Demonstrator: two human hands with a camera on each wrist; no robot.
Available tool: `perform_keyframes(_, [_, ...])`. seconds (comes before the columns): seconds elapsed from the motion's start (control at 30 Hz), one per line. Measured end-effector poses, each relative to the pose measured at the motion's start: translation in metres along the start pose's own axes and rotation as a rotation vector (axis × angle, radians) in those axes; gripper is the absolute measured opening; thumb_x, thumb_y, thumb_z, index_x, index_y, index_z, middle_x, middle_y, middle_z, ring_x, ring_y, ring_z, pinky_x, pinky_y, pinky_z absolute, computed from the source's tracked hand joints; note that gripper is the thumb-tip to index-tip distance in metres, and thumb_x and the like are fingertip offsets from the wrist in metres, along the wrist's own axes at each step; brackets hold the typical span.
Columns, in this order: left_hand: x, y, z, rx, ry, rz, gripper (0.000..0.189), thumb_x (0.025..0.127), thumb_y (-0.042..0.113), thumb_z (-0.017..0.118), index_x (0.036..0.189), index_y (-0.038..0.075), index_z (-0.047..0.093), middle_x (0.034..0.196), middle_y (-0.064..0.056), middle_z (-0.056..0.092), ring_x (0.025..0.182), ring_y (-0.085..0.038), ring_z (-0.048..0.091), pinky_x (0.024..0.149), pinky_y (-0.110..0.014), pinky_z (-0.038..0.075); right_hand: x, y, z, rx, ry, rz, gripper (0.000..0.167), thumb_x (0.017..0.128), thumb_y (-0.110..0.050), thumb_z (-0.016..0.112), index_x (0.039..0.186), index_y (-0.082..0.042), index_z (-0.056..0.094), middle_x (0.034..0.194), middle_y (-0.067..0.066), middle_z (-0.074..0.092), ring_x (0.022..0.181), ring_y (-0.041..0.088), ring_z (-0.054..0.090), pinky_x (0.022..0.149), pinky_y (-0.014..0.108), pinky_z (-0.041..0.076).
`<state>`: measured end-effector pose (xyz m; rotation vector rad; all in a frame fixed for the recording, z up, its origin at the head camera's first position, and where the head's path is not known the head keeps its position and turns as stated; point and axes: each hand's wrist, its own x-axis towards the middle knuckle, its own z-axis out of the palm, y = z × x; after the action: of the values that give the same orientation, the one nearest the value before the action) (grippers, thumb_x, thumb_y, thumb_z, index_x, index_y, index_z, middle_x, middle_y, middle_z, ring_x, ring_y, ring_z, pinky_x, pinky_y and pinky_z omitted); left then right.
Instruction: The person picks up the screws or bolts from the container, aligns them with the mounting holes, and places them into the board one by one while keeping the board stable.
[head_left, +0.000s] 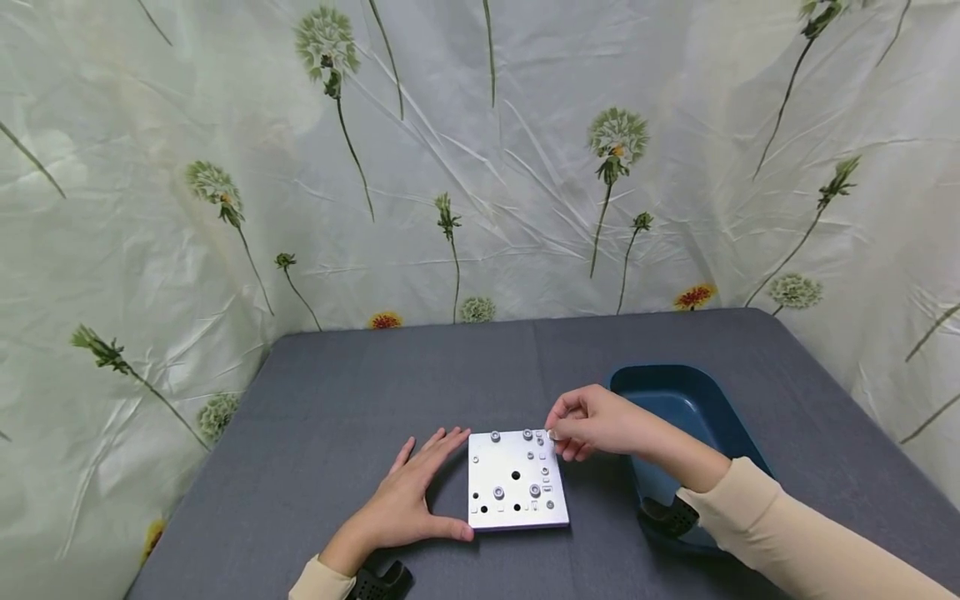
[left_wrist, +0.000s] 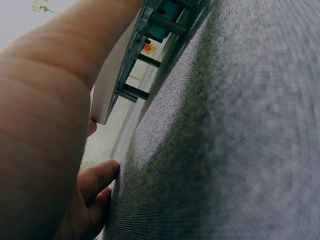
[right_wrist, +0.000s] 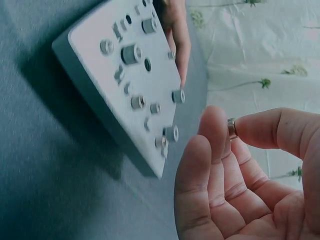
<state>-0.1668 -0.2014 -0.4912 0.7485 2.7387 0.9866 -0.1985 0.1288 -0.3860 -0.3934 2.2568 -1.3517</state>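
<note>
A square white plate point(head_left: 492, 467) with holes and several socket-head screws point(head_left: 535, 490) set in its top is in the middle of the table. Along its left side, my left hand point(head_left: 408, 496) has its fingers spread, with the index fingertip at the far corner and the thumb at the near corner. Threaded screw ends point(left_wrist: 134, 92) stick out below the plate in the left wrist view. Just off the plate's far right corner, my right hand point(head_left: 592, 423) pinches a small round metal piece point(right_wrist: 231, 128) between thumb and index finger; the fingers hide much of it.
To the right stands a dark blue tray point(head_left: 667, 372), with my right forearm across it. A grey cloth point(head_left: 360, 392) covers the table. Behind it hangs a pale curtain point(head_left: 525, 167) printed with flowers.
</note>
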Motion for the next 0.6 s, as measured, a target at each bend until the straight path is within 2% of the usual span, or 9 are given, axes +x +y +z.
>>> perform_keyframes(0.17, [0.001,0.001,0.001,0.004,-0.005,-0.002,0.125,0.068,0.069,0.094,0.170,0.031,0.033,0.176,-0.003,0.036,0.167,-0.035,0.025,0.130,-0.074,0.004,0.004,-0.001,0.009,0.016,-0.036,-0.005,0.018,0.101,-0.007,0.062,0.111,0.004,0.071,0.085,0.011,0.078,0.070,0.012,0.070,0.068,0.029,0.063])
perform_keyframes(0.6, [0.000,0.000,0.000,0.007,-0.006,-0.005,0.125,0.069,0.068,0.094,0.171,0.030,0.033,0.175,-0.004,0.037,0.166,-0.037,0.026,0.129,-0.076,0.005,0.009,-0.004,0.029,0.059,-0.093,0.029,0.016,0.100,-0.007,0.062,0.108,0.003,0.071,0.078,0.003,0.075,0.068,0.010,0.068,0.065,0.025,0.060])
